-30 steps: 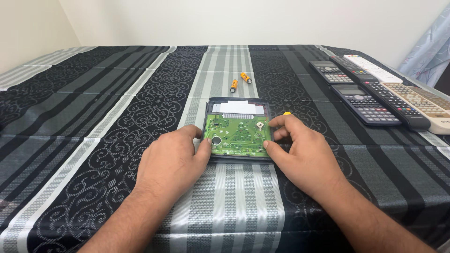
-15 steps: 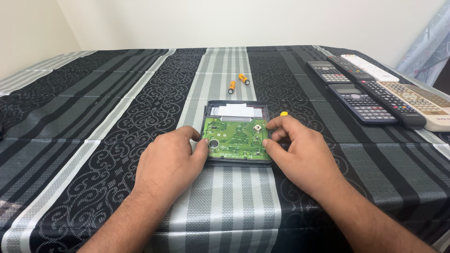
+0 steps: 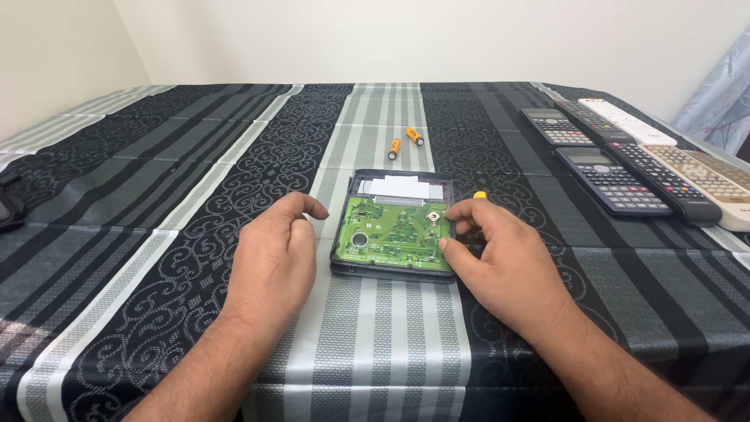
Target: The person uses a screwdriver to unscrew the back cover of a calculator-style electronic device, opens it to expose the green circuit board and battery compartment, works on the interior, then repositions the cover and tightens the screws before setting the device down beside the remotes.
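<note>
An opened calculator [image 3: 394, 227] lies face down on the striped tablecloth, its green circuit board exposed and a white strip at its far end. My left hand [image 3: 273, 262] rests on the cloth just left of it, fingers loosely curled and apart, holding nothing. My right hand [image 3: 500, 262] lies against the calculator's right edge, with thumb and forefinger touching the side of the case. A small yellow-tipped object [image 3: 480, 194], mostly hidden, pokes out just beyond my right fingers.
Two orange batteries [image 3: 405, 141] lie farther back on the grey stripe. Several calculators and remote controls [image 3: 625, 168] are lined up at the right. A dark object [image 3: 8, 207] sits at the left edge. A white wall stands behind the table.
My left hand has come off the calculator's left edge and moved a little left. My right hand has shifted to the right edge. More of the circuit board shows.
</note>
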